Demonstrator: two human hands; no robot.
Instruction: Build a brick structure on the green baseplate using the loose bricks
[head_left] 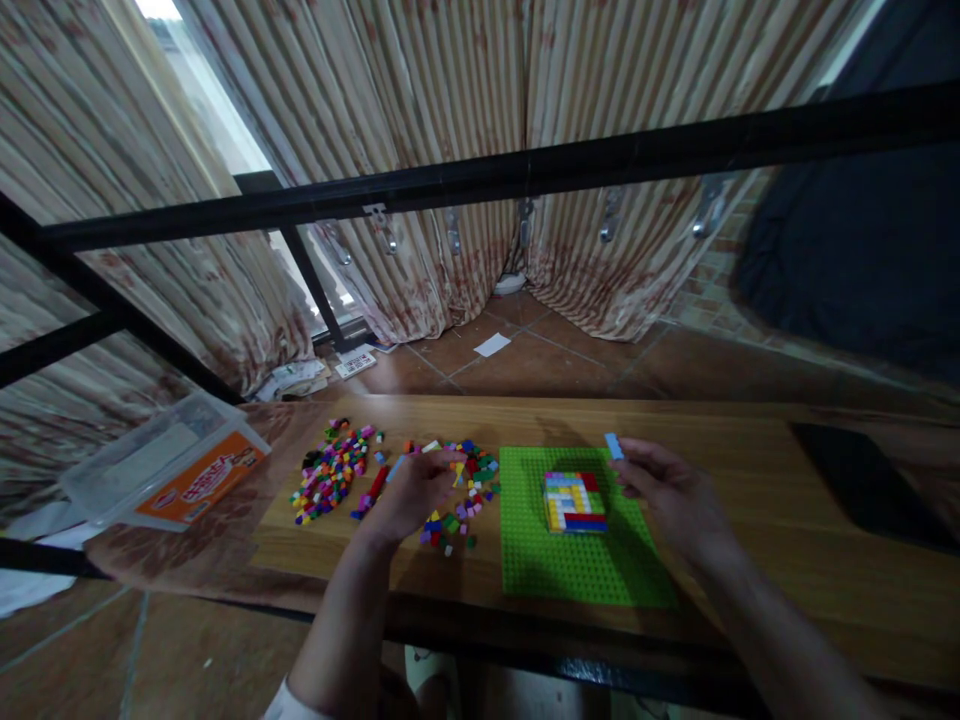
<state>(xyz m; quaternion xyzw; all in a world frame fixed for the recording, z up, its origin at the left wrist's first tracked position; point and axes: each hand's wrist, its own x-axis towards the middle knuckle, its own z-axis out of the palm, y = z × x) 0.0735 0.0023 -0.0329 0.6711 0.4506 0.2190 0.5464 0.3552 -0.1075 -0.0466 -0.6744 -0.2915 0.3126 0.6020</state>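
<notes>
My right hand [667, 490] pinches a light blue toy brick [614, 446] between thumb and fingers, raised near the upper right corner of a green baseplate [525, 560]. On that baseplate stands a low block of joined bricks [575, 502] in blue, red, yellow, white and other colours. Over the loose bricks [480, 472] left of the baseplate is my left hand [416, 490], its index finger stretched out and the thumb apart from it. A yellow brick lies close to those fingertips; whether they touch it is unclear.
A second heap of small bricks [337, 470] lies farther left on the wooden table [712, 430]. Beyond it sits a clear plastic box [161, 460] with an orange label. A dark flat object [870, 480] rests at the right. A black metal bar [480, 175] crosses behind the table.
</notes>
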